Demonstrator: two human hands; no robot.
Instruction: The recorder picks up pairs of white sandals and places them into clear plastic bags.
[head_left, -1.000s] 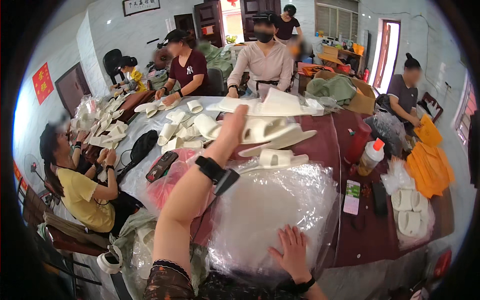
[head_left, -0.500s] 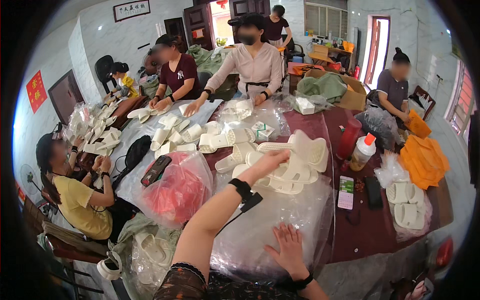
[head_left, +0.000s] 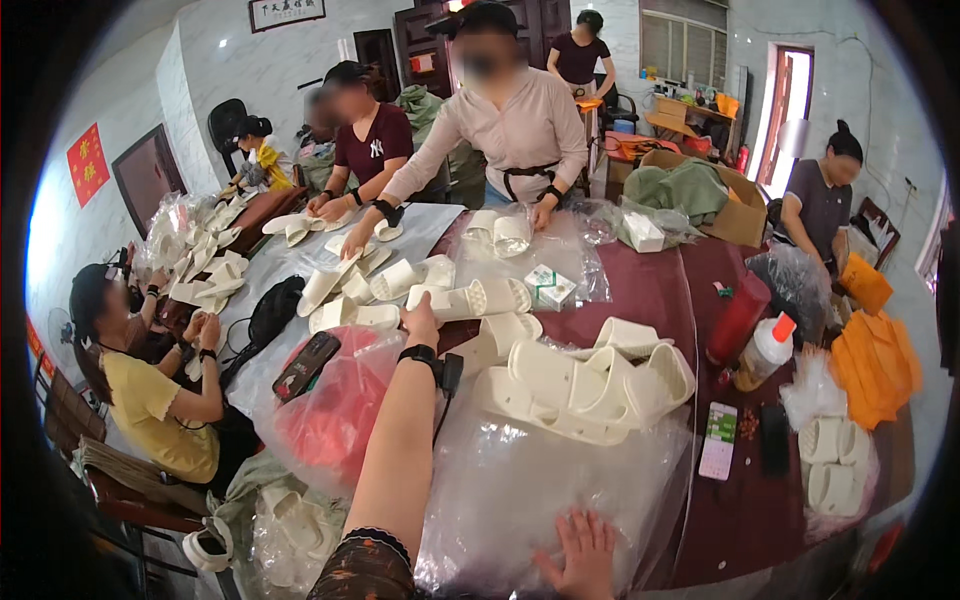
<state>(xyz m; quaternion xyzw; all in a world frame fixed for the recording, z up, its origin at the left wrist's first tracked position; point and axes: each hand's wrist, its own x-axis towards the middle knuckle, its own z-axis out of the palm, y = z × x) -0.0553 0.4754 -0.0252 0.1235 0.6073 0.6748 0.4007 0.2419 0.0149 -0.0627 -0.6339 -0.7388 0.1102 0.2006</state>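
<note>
Slippers, cream moulded slides with a wide smooth strap (head_left: 588, 388), lie heaped in the head view on a stack of clear, glossy flat plastic bags (head_left: 500, 500), over a maroon cloth (head_left: 640, 280). Left hand (head_left: 421, 318) is stretched forward at a cream slipper with a dimpled insole (head_left: 500, 297), beyond the near heap and to its left; its fingers are mostly behind the back of the hand, so can't tell how far they're curled or whether it has a hold. Right hand (head_left: 580, 558) is palm down on the bags near the lower edge, fingers spread, nothing gripped. Handling, my read: foam or soft rubber, light, springy, stiff enough to keep its shape, not fragile; strap arch is the best hold, or pinch the sole across the heel. Matt skin should grip fine on bare fingers; the bags look slick and limp, so expect the heap to slide unless they're pinned. Textures: pebbled footbeds, smooth straps, rounded sole edges, crinkled film with hard glints. Left of the reaching forearm: bulging clear bag with pink-red contents (head_left: 325, 425), a dark slab phone (head_left: 307, 366) on top.
</note>
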